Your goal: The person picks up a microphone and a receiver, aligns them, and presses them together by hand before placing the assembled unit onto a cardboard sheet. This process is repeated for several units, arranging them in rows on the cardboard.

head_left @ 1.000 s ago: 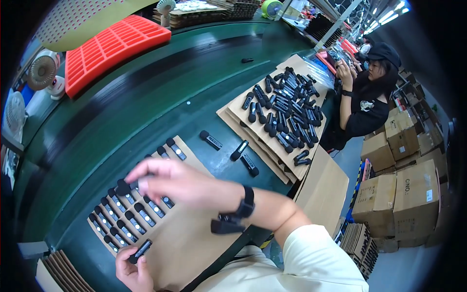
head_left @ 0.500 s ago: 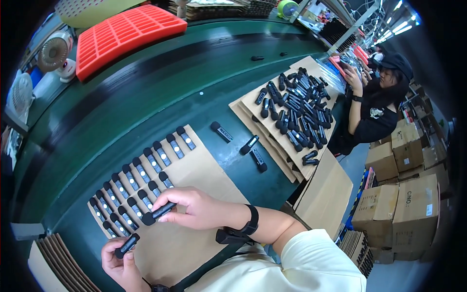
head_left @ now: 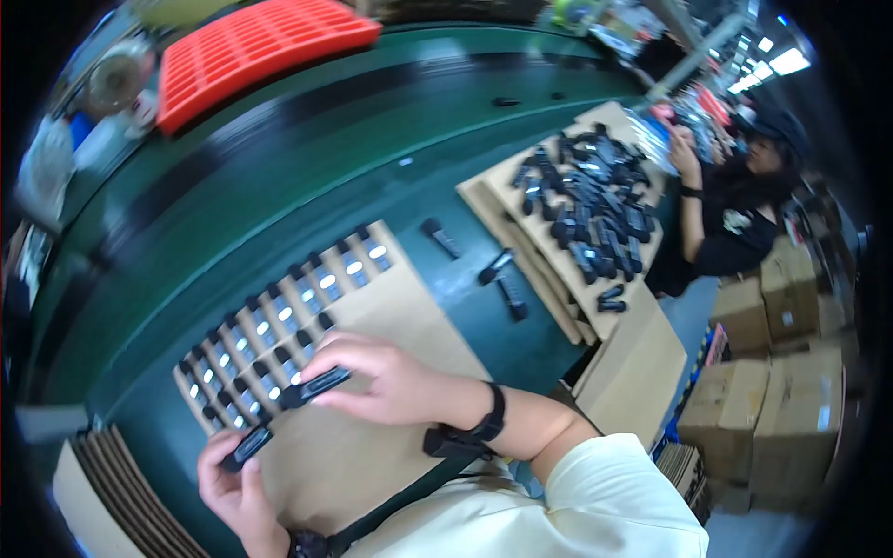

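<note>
Two rows of small black parts (head_left: 279, 321) lay on a cardboard sheet (head_left: 391, 437) on the green surface (head_left: 279, 186). The far row held about ten, the near row about eight, though blur made the count unsure. Three more parts (head_left: 493, 270) lay loose on the surface to the right of the sheet, and a heap too dense to count sat on a second cardboard (head_left: 595, 205) farther right.

The right hand (head_left: 391, 381) pinched one black part (head_left: 314, 387) between thumb and fingertips at the near end of the rows, its grip closed on that part just above the sheet. The left hand (head_left: 237, 479), at the near left edge of the sheet, gripped a second part (head_left: 246, 446) between thumb and fingers.

A red tray (head_left: 251, 46) stood at the far left, and another person (head_left: 735, 205) worked at the far right.
</note>
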Tool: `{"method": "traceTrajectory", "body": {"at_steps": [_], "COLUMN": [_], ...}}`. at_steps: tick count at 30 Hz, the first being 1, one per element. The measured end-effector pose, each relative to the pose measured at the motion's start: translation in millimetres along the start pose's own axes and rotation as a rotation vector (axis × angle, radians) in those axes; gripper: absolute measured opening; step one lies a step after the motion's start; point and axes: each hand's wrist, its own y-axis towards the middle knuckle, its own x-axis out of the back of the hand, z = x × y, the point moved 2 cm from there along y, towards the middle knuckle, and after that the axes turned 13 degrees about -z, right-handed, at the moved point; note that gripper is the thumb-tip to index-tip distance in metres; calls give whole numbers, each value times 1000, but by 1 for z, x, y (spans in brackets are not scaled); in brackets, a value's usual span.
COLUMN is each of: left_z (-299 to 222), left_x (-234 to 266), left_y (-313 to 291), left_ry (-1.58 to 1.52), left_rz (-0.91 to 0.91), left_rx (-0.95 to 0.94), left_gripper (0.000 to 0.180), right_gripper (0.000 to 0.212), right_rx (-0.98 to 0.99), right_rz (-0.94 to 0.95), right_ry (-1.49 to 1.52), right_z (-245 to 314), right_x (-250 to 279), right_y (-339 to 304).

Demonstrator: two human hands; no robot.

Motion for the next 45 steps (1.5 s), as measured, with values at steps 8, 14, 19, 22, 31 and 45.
{"method": "traceTrajectory", "body": {"at_steps": [8, 14, 19, 22, 31, 45], "left_z": [-9, -5, -6, -8, -12, -9], "left_x": [-9, -8, -10, -12, -11, -11], "left_y": [0, 4, 6, 6, 4, 5], "left_ry": [-58, -66, -33, -30, -10, 12], "left_rz": [107, 213, 215, 234, 275, 248], "left_rx": [129, -44, -112, -163, -93, -222], "left_gripper": [28, 29, 29, 29, 26, 30], "right_gripper": [31, 28, 27, 27, 30, 30], "right_rx": [-49, -81, -70, -73, 24, -1], "right_rz": [43, 75, 108, 110, 121, 124], "right_ry": [-7, 4, -17, -17, -44, -17], "right_z": [4, 5, 9, 9, 10, 12], "right_x": [6, 0, -3, -3, -2, -3], "right_y": [-2, -1, -3, -4, -1, -2]}}
